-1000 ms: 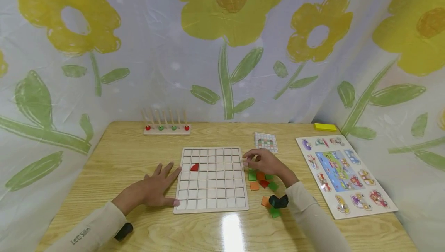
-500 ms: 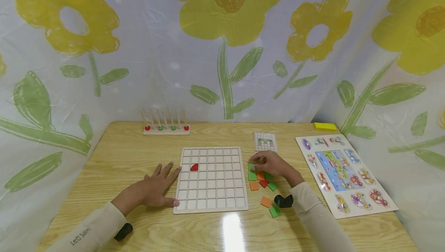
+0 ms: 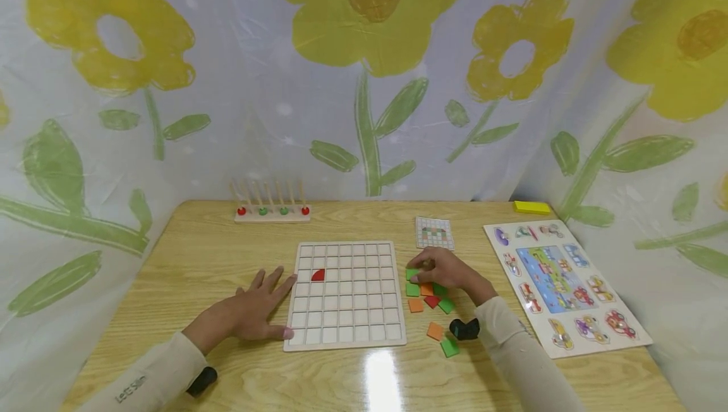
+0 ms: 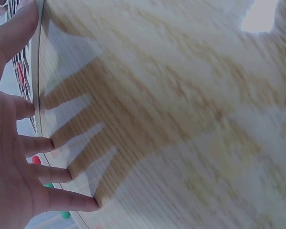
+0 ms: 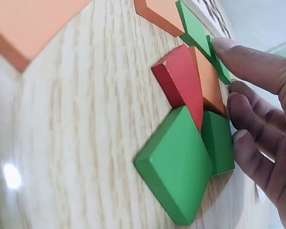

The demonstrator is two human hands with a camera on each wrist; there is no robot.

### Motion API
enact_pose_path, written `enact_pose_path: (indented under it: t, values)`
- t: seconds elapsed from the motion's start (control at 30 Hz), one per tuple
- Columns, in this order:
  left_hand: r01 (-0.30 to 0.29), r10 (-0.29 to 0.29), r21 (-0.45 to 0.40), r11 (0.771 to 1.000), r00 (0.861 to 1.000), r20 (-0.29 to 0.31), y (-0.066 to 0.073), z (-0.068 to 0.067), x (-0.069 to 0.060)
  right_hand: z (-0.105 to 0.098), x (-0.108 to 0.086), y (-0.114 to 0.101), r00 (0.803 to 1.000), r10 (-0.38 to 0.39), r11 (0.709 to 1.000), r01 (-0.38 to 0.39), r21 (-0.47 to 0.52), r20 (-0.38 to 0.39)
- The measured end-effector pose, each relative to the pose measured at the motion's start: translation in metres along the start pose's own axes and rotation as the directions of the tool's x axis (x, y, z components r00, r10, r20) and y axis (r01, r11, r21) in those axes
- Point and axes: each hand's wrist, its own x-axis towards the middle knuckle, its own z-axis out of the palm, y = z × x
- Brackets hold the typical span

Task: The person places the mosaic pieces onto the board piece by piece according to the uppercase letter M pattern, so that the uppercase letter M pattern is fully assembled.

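Observation:
A white grid board (image 3: 347, 342) lies on the table, with one red quarter-circle piece (image 3: 318, 275) in a cell at its upper left. Along the board's left edge my left hand (image 3: 253, 311) rests with fingers spread, its thumb on the lower left corner. To the right of the board, my right hand (image 3: 440, 268) pinches a green square tile (image 5: 222, 67) between thumb and fingers, at the top of a small pile. Under and beside that hand lie an orange tile (image 5: 207, 81), a red piece (image 5: 178, 78) and more green tiles (image 5: 176, 164).
A pattern card (image 3: 435, 233) lies behind the right hand. A peg stand (image 3: 273, 215) with red and green beads stands at the back left. On the right are a picture puzzle board (image 3: 569, 292) and a yellow block (image 3: 531, 208). Loose orange (image 3: 435, 330) and green (image 3: 450, 347) tiles lie nearer.
From beside the board's right edge my right hand has moved slightly right and down onto the green tile at the top of the pile. The left hand has stayed put.

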Motion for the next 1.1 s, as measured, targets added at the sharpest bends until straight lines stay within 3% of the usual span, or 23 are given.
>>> enact_pose_path:
  t: [0.4,0.87,1.1]
  values:
    - [0.009,-0.009,-0.018,1.0,1.0,0.007,0.0032,-0.0035,-0.0028,0.0033,0.0042,0.0028,1.0,0.005,0.999,-0.005,-0.038,-0.007]
    - [0.002,-0.001,-0.021,1.0,1.0,0.005,0.0044,-0.0036,-0.004,0.0015,0.0033,-0.0038,0.999,-0.031,1.0,0.031,-0.006,0.025]
    - [-0.006,0.006,-0.009,1.0,1.0,0.005,0.0043,-0.003,-0.0027,0.0034,0.0044,-0.0057,0.999,0.034,0.999,-0.034,-0.012,0.034]
